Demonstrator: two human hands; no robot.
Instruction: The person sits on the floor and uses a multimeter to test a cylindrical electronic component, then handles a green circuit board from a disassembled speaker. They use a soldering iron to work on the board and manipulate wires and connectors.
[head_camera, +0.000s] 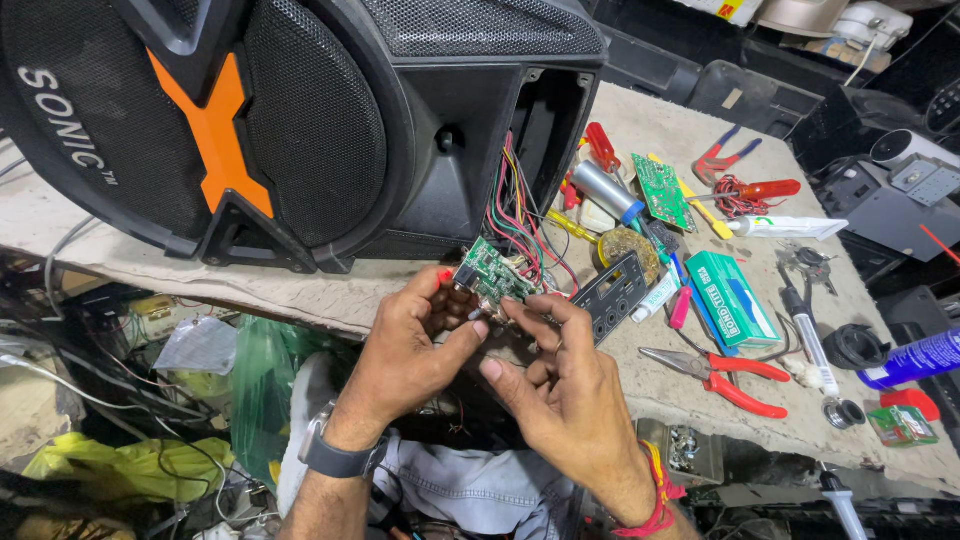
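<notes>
With your left hand (405, 350) and right hand (560, 385) both pinched shut on the small green circuit board (493, 272), its coloured wires (520, 215) just above your fingers could snap if you tug.

The speaker (250, 120) runs off the top and left edges. The left hand (415, 345) covers the near left corner of the small board (492, 275), whose parts are too fine to make out. The blue can (915, 358) is cut by the right edge. Wires (520, 200) vanish inside the cabinet.
</notes>
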